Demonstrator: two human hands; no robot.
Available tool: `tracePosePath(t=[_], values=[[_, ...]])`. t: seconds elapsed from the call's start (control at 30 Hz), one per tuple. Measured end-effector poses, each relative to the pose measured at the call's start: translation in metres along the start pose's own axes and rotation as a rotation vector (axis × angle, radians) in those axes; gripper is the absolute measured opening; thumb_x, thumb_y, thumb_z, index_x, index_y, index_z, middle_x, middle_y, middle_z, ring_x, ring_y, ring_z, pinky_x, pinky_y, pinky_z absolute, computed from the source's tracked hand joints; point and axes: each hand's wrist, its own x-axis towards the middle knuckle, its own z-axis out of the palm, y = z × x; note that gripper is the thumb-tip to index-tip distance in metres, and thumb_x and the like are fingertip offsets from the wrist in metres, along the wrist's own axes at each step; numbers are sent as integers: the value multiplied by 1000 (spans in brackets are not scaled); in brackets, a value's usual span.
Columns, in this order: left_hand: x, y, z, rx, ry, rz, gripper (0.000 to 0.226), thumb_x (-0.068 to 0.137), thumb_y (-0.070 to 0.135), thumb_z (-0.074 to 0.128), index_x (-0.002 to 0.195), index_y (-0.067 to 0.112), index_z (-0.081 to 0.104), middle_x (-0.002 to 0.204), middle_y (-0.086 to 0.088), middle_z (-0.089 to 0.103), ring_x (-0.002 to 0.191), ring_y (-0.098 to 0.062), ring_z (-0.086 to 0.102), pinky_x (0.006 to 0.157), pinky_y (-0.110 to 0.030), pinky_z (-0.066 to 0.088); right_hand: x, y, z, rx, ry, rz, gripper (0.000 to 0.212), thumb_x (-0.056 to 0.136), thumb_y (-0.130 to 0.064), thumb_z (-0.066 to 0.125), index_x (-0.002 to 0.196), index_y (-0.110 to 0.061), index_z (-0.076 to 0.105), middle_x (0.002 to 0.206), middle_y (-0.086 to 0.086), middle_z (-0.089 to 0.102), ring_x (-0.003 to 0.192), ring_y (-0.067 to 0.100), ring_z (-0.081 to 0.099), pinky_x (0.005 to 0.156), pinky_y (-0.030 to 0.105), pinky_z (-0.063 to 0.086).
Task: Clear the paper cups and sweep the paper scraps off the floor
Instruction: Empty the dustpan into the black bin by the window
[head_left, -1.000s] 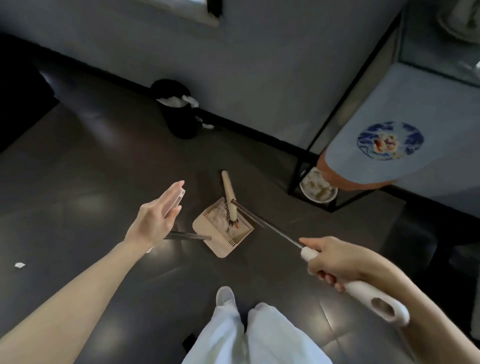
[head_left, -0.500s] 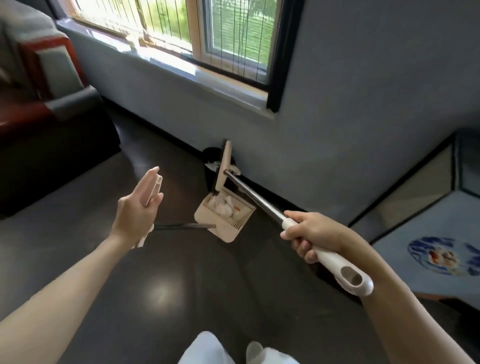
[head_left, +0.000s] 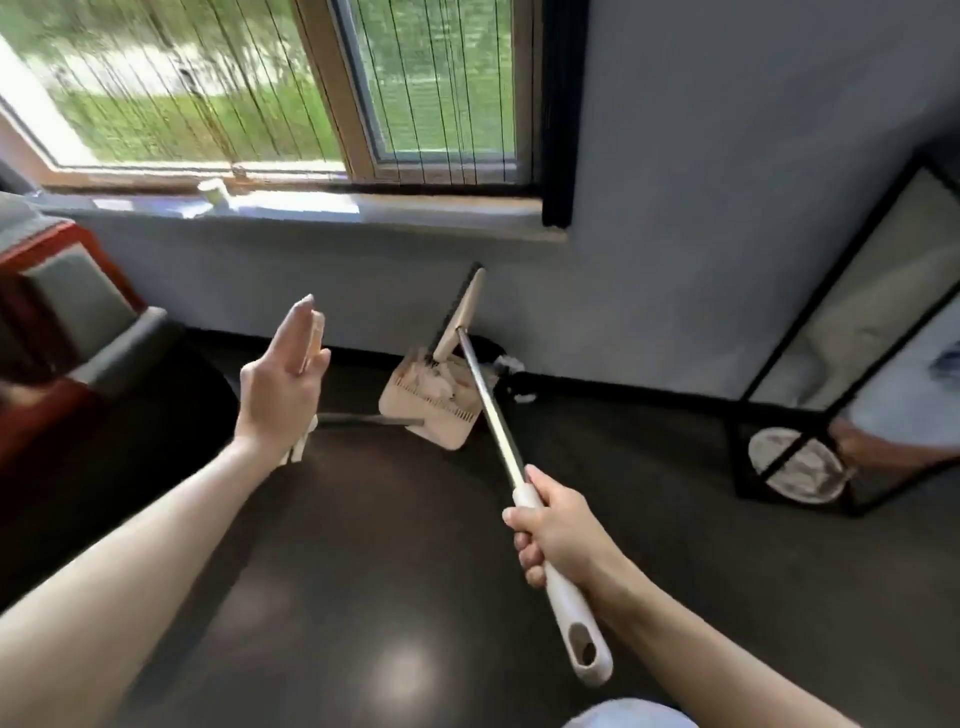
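Far left, on the windowsill: a small pale cup, blurred. I judge it a paper cup, not yet cleared. It should be light and easily crushed, so I would take it round the wall with a loose grasp.

My left hand: fingers straight, the thumb pinching the white grip of the dustpan against them. The grip end shows below my wrist, and the thin dark rod runs right to the pan. The pan appears raised off the floor and tilted.

In the pan: paper scraps, white and crumpled. They weigh almost nothing and will slide or blow out if the pan tips forward or swings fast. With a long rod and only a thumb clamp, the pan can twist. A full wrap of the fingers round the grip would be firmer.

The broom: its head stands on edge, its lower end at the pan's back wall. The metal shaft is stiff and smooth. The white sleeve is the correct place to hold.

Behind the pan, against the wall: a dark bin with white paper at its rim, and one loose scrap on the floor beside it, not yet swept.

My right hand: clenched round the broom's white sleeve, near its upper end.

Assessment: the load is about ready for emptying into the bin.
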Motion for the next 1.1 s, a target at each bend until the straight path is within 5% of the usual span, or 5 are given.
tracePosePath(t=[0.23,0.43,0.6,0.73,1.1], values=[[33,-15,-42,83,-38,131,59,93,-2,53,144,22,37,136,14,43,107,32,36,93,3,29,-5,1,76,249,97,6,72,95,1,49,153,-29,17,59,3,40,37,5,37,33,17,34],[63,-26,-50,229,-71,284,61,94,6,55,147,28,32,129,12,48,118,-18,56,99,-25,43,0,-13,99,329,140,-6,72,96,-2,53,153,-26,16,61,3,37,35,3,36,32,16,34],[98,-47,-62,269,-119,345,64,95,9,53,147,36,28,124,-14,61,91,-39,66,79,-51,56,8,-24,129,354,197,-21,72,95,-1,53,152,-28,20,58,2,40,35,3,36,32,16,33],[134,-67,-78,288,-187,435,62,95,7,54,148,26,30,122,-19,62,107,-37,61,92,-45,50,21,-37,163,397,238,-69,71,94,3,50,152,-27,21,54,1,39,33,4,35,30,15,30],[244,-116,-109,346,-429,745,65,95,15,53,143,44,20,95,-21,63,80,-41,62,66,-52,54,33,-67,267,728,329,-228,63,94,5,41,148,-27,32,53,2,36,29,2,32,25,12,26]])
